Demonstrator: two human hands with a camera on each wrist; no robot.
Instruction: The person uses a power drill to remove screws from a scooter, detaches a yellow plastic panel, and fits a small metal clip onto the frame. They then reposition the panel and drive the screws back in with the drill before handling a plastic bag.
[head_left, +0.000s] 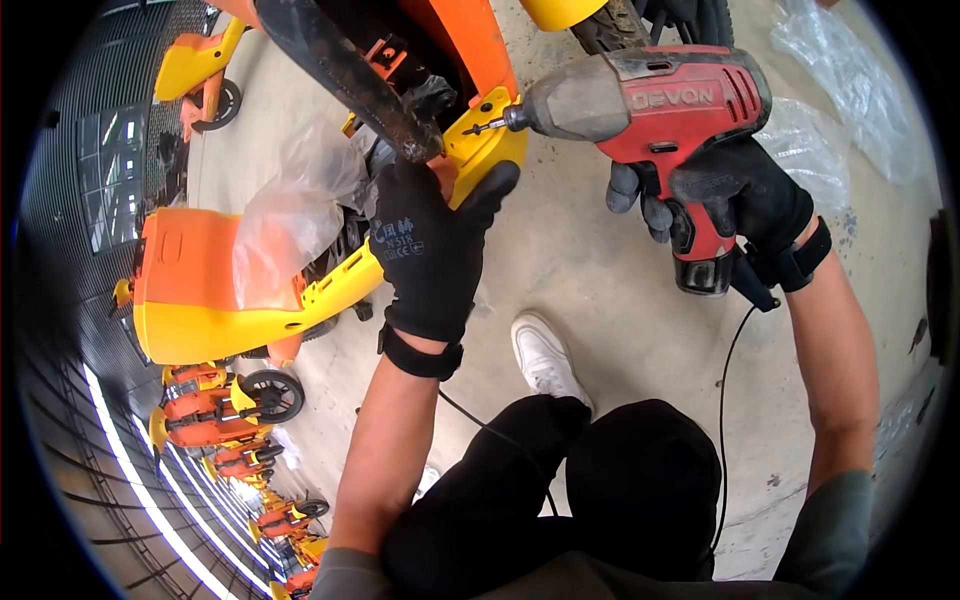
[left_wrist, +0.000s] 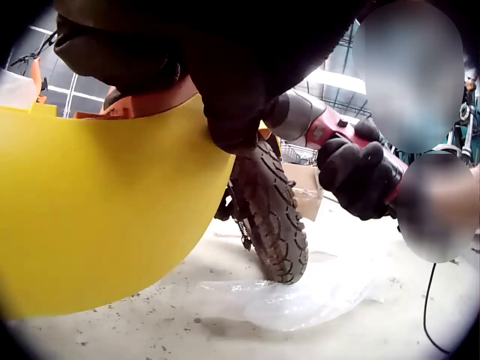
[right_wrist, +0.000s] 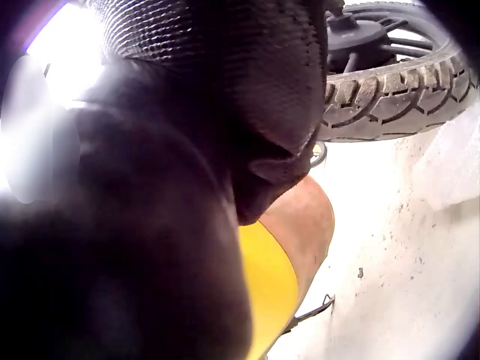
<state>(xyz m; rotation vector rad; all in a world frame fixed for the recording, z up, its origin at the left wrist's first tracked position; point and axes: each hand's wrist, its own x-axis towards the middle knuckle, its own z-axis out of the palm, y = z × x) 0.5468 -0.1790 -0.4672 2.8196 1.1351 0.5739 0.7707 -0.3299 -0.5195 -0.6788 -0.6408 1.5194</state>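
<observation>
In the head view, my black-gloved right hand (head_left: 740, 190) grips the handle of a red and grey DEVON cordless impact driver (head_left: 675, 95). The driver lies sideways, its bit (head_left: 490, 126) pointing left over a yellow body panel (head_left: 495, 150) of an orange and yellow scooter. My gloved left hand (head_left: 430, 250) holds this panel at its lower edge, the thumb stretched along it and the other fingers mostly hidden. From the left wrist, the gloved fingers (left_wrist: 232, 112) bend over the edge of the yellow panel (left_wrist: 112, 202). The right wrist view is mostly filled by dark glove (right_wrist: 277, 90).
A black tube (head_left: 350, 75) crosses above the left hand. Clear plastic wrap (head_left: 300, 200) hangs over the scooter's orange body (head_left: 185, 260), and more plastic (head_left: 850, 80) lies on the concrete floor. A knobby tire (left_wrist: 270, 217) stands close by. Several scooters (head_left: 215, 410) line the left side.
</observation>
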